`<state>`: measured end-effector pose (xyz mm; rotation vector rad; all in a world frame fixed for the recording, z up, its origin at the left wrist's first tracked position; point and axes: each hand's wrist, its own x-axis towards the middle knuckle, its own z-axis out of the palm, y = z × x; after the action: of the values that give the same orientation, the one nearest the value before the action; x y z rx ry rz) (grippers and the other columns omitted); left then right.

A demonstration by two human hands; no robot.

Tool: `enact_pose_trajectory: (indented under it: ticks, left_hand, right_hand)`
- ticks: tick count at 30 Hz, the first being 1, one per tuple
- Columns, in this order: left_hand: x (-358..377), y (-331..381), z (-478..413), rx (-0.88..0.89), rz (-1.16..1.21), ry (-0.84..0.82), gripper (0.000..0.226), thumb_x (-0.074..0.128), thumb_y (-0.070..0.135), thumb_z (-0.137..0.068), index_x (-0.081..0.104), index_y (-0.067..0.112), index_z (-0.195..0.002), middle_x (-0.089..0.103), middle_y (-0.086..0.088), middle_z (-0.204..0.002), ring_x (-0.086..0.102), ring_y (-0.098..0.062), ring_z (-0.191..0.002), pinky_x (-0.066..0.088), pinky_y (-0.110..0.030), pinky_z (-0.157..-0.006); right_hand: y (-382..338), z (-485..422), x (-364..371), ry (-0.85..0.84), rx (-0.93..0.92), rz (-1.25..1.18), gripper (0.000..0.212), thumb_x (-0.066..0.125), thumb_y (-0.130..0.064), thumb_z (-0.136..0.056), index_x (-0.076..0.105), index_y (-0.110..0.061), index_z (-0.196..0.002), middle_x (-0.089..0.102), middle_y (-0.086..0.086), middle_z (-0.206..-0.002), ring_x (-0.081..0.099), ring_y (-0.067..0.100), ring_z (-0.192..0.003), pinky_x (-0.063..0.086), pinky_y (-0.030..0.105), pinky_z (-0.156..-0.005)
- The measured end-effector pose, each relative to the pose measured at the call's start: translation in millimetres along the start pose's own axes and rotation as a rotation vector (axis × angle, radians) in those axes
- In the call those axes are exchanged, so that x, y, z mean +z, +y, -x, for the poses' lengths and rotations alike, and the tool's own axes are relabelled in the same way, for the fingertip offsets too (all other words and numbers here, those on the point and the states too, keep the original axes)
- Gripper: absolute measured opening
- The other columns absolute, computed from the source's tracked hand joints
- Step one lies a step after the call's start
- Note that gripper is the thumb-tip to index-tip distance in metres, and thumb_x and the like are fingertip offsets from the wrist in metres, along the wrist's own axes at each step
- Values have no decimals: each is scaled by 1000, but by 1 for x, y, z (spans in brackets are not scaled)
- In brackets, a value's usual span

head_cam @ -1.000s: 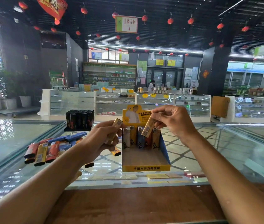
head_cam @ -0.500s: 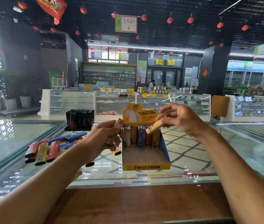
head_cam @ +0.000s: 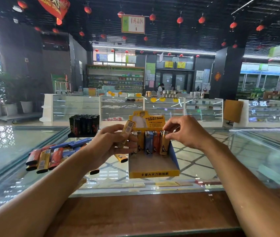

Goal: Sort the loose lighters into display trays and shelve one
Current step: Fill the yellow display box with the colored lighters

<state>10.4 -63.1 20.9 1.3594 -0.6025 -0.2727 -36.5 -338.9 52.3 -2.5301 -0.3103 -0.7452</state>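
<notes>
On glass-topped bench [head_cam: 238, 168]: yellow cardboard display tray [head_cam: 153, 174], back row only. Right hand [head_cam: 185, 132] pinches cap of upright gold plastic lighter [head_cam: 163, 147] there; left hand [head_cam: 108, 144] grips second gold lighter [head_cam: 128, 129]. Probably light, rigid, slick; hold near the cap.

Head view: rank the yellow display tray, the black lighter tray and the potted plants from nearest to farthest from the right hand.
1. Yellow display tray, under the right hand.
2. Black lighter tray, back left on counter.
3. Potted plants, far left floor.
</notes>
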Motion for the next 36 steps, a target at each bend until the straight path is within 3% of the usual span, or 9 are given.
enact_pose_trajectory:
  ticks: [9, 15, 20, 24, 29, 33, 36]
  left_hand:
    - [1, 2, 2, -40, 120, -46, 26, 40, -9, -102, 54, -6, -124, 70, -31, -117, 70, -43, -110, 64, -40, -82]
    - [0, 0, 1, -4, 79, -36, 26, 49, -7, -98, 57, -7, -123, 71, -28, -119, 71, -39, -110, 64, -35, -81]
    - [2, 2, 3, 16, 53, -29, 39, 62, 6, -85, 60, -7, -122, 72, -26, -117, 72, -35, -111, 63, -33, -85]
    - [3, 2, 3, 3, 47, -17, 29, 59, -1, -94, 62, -7, -122, 72, -28, -114, 74, -34, -105, 63, -29, -77]
    - [4, 2, 3, 1, 35, -21, 40, 64, 7, -85, 63, -7, -122, 72, -27, -114, 73, -34, -105, 63, -31, -81]
    - [5, 3, 6, 10, -2, -25, 36, 66, 11, -88, 65, -4, -121, 74, -23, -113, 74, -31, -105, 62, -27, -80]
    - [7, 4, 6, 7, -57, -13, 30, 65, 8, -92, 69, -1, -120, 75, -21, -111, 74, -32, -104, 62, -27, -80]
  right_hand:
    - [-3, 0, -1, -6, -19, 29, 23, 87, -8, -76, 76, -20, -92, 72, -8, -91, 67, 1, -83, 57, 23, -76]
    - [-1, 0, -4, -6, -12, 7, 24, 88, -7, -74, 78, -19, -92, 74, -8, -90, 70, 7, -83, 61, 37, -82]
    - [-2, 0, -7, -23, -16, 14, 24, 88, -7, -74, 78, -19, -93, 74, -8, -90, 69, 5, -83, 61, 37, -83]
    - [-1, 0, -6, -45, -10, 14, 24, 86, -9, -76, 80, -22, -95, 75, -10, -93, 69, 1, -83, 60, 30, -84]
    - [0, -1, 1, -46, -15, 56, 22, 86, -12, -78, 80, -21, -98, 71, -12, -94, 66, 2, -84, 57, 26, -81]
    - [3, -2, 3, -22, -53, 49, 15, 81, -17, -85, 81, -21, -99, 72, -11, -93, 66, 0, -82, 53, 21, -77]
    - [-2, -3, 4, 63, -101, -40, 16, 73, -22, -92, 79, -21, -107, 75, -8, -105, 65, -7, -86, 44, 7, -72]
